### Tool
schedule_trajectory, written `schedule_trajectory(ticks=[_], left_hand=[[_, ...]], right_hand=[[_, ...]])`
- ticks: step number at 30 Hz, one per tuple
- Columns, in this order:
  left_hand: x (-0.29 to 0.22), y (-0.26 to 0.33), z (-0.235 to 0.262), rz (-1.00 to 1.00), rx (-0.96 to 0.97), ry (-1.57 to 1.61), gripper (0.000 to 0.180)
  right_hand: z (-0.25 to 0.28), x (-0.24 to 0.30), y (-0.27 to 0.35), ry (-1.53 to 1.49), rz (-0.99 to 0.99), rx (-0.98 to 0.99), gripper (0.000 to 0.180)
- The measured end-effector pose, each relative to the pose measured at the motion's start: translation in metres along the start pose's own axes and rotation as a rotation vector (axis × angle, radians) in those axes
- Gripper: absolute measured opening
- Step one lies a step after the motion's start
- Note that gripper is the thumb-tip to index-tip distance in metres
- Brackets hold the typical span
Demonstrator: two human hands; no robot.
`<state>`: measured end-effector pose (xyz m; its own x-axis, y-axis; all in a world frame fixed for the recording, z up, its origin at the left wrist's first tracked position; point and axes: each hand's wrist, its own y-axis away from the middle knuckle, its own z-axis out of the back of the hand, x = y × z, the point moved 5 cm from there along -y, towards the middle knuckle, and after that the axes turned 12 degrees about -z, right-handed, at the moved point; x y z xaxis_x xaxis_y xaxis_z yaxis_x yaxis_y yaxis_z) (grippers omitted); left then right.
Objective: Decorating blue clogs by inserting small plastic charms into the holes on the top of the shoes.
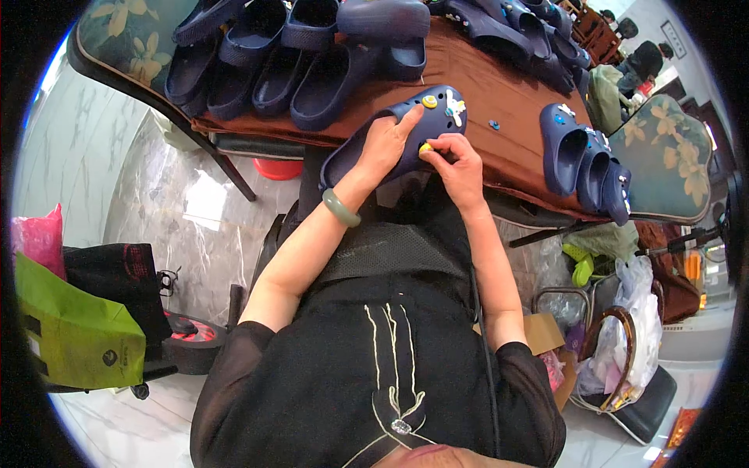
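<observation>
A navy foam clog (355, 160) with holes in its upper is gripped by my left hand (384, 148), thumb lying across the top. On the toe sit a yellow round charm (429, 101) and a white charm (455, 109). My right hand (459, 168) pinches a small yellow charm (425, 148) against the clog's side, fingers closed. Whether that charm is seated in a hole is hidden by the fingertips. A small blue charm (494, 125) lies on the brown tablecloth (499, 156) right of the clog.
Plain navy clogs (328, 86) are stacked at the far left of the table. Several clogs with charms (562, 148) stand at the right edge, more (499, 35) at the back. A red basin (277, 168) is under the table; a green bag (78, 324) is at left.
</observation>
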<state>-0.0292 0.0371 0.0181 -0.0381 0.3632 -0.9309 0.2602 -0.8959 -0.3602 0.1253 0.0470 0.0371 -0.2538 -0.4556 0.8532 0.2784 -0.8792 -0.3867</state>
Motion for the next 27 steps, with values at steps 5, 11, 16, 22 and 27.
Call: schedule_trajectory(ticks=[5, 11, 16, 22, 27], left_hand=[[-0.007, -0.005, 0.000, -0.070, 0.059, -0.290, 0.047], [-0.017, 0.027, -0.003, -0.193, 0.070, -0.560, 0.052], [0.007, 0.031, -0.003, -0.113, -0.024, -0.320, 0.060], [0.003, 0.021, -0.006, -0.227, 0.009, -0.415, 0.048], [-0.001, 0.012, -0.007, -0.504, 0.119, -0.609, 0.022]], right_hand=[[0.000, 0.009, -0.010, 0.131, 0.148, -0.024, 0.019], [-0.009, -0.001, 0.007, -0.083, -0.083, -0.088, 0.020], [-0.005, 0.025, 0.017, 0.350, 0.382, -0.318, 0.023], [-0.004, 0.017, 0.017, 0.347, 0.429, -0.211, 0.026], [-0.008, 0.000, -0.012, 0.094, 0.166, -0.132, 0.021]])
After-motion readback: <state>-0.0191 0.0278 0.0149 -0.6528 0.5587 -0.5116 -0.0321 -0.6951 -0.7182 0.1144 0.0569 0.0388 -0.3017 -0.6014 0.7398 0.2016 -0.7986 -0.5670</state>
